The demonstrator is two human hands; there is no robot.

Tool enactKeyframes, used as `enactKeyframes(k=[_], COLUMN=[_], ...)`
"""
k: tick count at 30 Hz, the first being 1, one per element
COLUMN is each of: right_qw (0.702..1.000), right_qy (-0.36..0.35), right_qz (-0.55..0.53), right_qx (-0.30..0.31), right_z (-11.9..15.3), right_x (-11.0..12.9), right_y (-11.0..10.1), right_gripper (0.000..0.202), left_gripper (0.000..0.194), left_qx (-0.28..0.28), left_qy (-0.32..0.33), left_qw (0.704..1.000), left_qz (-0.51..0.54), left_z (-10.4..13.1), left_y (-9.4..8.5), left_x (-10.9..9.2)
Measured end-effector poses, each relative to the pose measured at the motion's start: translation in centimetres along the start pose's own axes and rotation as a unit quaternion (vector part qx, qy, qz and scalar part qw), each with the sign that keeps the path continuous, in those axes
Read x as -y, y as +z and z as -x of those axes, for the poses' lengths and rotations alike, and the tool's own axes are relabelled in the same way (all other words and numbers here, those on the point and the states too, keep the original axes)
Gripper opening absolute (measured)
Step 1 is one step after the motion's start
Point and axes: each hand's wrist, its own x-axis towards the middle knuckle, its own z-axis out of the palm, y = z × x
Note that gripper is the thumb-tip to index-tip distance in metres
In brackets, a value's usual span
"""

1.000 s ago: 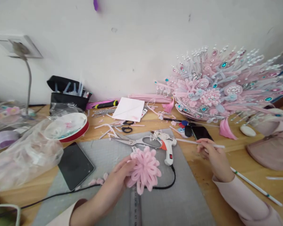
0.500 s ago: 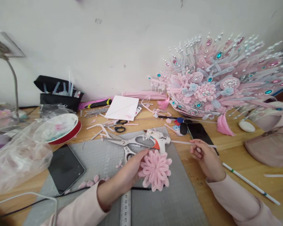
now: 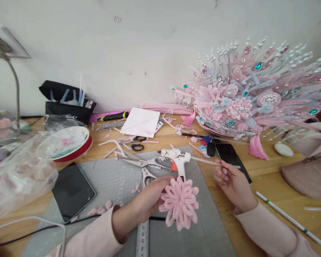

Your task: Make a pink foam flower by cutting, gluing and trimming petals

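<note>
My left hand (image 3: pixel 152 194) is closed around the back of a pink fuzzy pipe-cleaner flower (image 3: pixel 179 203), its petals facing me over the grey cutting mat (image 3: pixel 203 221). Most of its fingers are hidden behind the petals. Just beyond the flower is a white hot glue gun (image 3: pixel 178 157) with an orange trigger, its handle end partly covered by the petals. A long translucent glue stick (image 3: pixel 204 160) sticks out of the gun's back end. Between thumb and fingers, my right hand (image 3: pixel 232 182) pinches the stick's far part. Large silver scissors (image 3: pixel 143 163) lie open left of the gun.
A pink beaded headdress (image 3: pixel 240 100) fills the back right. A phone (image 3: pixel 231 157), white pen (image 3: pixel 289 217) and pink pouch (image 3: pixel 310 175) lie at right. Leftward are a dark tablet (image 3: pixel 73 192), red-rimmed dish (image 3: pixel 88 146), plastic bag (image 3: pixel 18 175) and cables. A steel ruler (image 3: pixel 142 239) lies in front.
The flower and my left hand have moved slightly down and right, showing more of the glue gun's handle. My right hand still pinches the glue stick. The whole view has shifted slightly.
</note>
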Motion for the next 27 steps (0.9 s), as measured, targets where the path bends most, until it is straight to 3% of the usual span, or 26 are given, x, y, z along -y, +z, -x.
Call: enactKeyframes(k=[12,20,27], right_qw=[0.992,0.935,0.937], right_qy=[-0.064,-0.22,-0.207], right_qz=[0.103,0.252,0.241], right_qx=[0.044,0.115,0.146], right_z=[0.2,0.9,-0.4], right_x=[2.1,3.4,4.0], right_y=[2.7,4.7,5.2], right_gripper=[0.018,0.026,0.027], left_gripper=[0.011,0.02,0.016], left_qx=[0.0,0.007,0.011], left_qy=[-0.022,-0.031,-0.041], left_qw=[0.999,0.999,0.998], left_qz=[0.032,0.029,0.043], left_z=[-0.1,-0.6,-0.3], left_y=[-0.3,-0.8,-0.1], left_x=[0.5,1.1,0.4])
